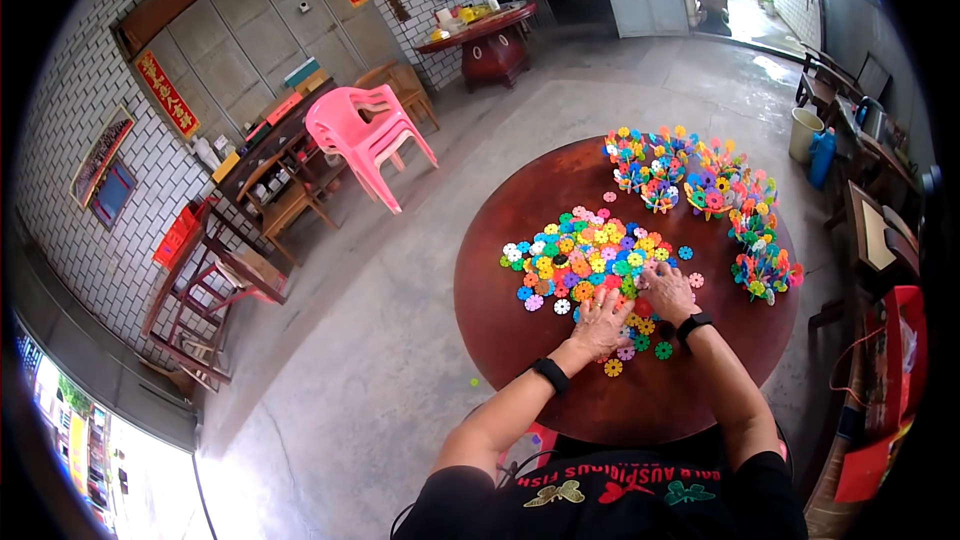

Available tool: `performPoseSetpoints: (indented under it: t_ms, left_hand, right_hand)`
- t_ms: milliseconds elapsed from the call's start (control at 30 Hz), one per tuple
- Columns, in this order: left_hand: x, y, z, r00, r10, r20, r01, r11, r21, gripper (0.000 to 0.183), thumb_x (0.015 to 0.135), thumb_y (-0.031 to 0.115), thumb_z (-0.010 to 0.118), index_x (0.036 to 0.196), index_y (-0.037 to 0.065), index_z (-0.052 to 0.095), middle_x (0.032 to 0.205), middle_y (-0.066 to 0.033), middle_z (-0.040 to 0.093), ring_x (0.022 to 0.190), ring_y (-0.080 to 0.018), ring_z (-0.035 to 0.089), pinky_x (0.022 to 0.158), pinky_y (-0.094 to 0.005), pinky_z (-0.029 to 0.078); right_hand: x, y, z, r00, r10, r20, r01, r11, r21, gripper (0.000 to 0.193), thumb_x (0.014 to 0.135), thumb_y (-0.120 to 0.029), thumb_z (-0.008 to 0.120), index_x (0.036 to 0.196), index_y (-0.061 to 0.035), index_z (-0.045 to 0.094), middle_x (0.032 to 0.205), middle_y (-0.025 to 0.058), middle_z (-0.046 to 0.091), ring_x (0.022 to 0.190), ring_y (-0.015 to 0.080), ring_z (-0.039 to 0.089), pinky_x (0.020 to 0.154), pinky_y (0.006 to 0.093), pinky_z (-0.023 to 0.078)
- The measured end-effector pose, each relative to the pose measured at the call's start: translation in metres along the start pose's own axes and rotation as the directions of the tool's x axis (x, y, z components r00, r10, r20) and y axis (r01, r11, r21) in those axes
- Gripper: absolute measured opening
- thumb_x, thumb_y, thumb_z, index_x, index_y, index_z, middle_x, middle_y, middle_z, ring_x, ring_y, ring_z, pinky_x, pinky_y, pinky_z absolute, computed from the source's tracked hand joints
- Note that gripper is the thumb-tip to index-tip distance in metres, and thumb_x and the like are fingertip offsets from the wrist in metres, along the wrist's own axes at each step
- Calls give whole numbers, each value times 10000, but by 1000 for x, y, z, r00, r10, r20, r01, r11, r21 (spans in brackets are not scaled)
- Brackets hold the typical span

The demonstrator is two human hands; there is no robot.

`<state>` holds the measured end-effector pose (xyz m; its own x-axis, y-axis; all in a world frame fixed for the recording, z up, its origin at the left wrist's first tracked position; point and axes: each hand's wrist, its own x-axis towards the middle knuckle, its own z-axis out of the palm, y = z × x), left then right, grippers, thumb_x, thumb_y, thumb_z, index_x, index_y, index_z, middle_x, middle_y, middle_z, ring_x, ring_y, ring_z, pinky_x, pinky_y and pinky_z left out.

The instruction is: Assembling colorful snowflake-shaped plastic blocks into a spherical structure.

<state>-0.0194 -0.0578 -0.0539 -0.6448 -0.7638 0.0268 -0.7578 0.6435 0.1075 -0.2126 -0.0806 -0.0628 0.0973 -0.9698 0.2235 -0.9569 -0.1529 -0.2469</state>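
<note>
Flower-shaped discs lie heaped in many colours on the round brown tabletop, right of the frame's centre. Our left hand rests palm down, fingers spread, at the heap's lower edge; our right hand bends its fingers over the right side. We cannot tell whether either one pinches a disc, since the fingertips are hidden. A broad sweep could scatter loose discs over the rim, and a knock from our right forearm could tip the flower clusters, which stand along the upper right edge, the lowest close to the rim. Brown wood toward the left and lower rims leaves us sliding room; toward the upper right, the clusters narrow it.
</note>
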Motion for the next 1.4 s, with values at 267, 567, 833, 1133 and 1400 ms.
performPoseSetpoints:
  t_ms: [267,567,833,1133,1400]
  left_hand:
    - [5,-29,-16,973,-231,12,231,969,-90,869,707,491,725,1410,172,324,1426,-219,289,1336,-408,258,1040,-590,252]
    - [34,-23,-30,921,-367,131,385,909,-163,901,699,598,691,1419,209,313,1436,-199,256,1346,-417,222,999,-605,295]
    - [46,25,-15,997,-43,65,55,981,-186,632,770,398,692,1314,196,443,1396,-226,305,1313,-430,293,1027,-588,286]
    - [6,-4,-16,995,-6,104,13,998,-69,645,786,392,689,1342,210,417,1421,-197,316,1329,-385,291,1035,-551,295]
    - [-19,-23,-15,983,-181,-31,175,975,-134,542,785,289,671,1273,155,478,1304,-206,409,1219,-388,420,964,-506,405]
  right_hand:
    - [-31,-15,-42,890,-425,165,389,896,214,402,719,-237,711,1102,-169,608,1204,127,503,1087,335,512,888,427,469]
    - [-97,36,-82,929,35,369,-25,999,-34,576,592,-210,823,1064,-68,525,1016,180,507,903,357,597,752,431,517]
    - [-107,31,-66,979,-49,198,9,980,201,562,623,-131,796,1098,-45,508,1029,187,488,914,385,579,775,446,496]
    - [-110,36,-63,985,-116,127,75,956,285,516,628,-112,774,1069,-50,514,1007,178,475,871,391,565,749,453,491]
    - [-115,35,-64,986,-82,144,41,963,268,511,625,-111,770,1066,-66,516,1001,176,472,858,390,569,739,459,493]
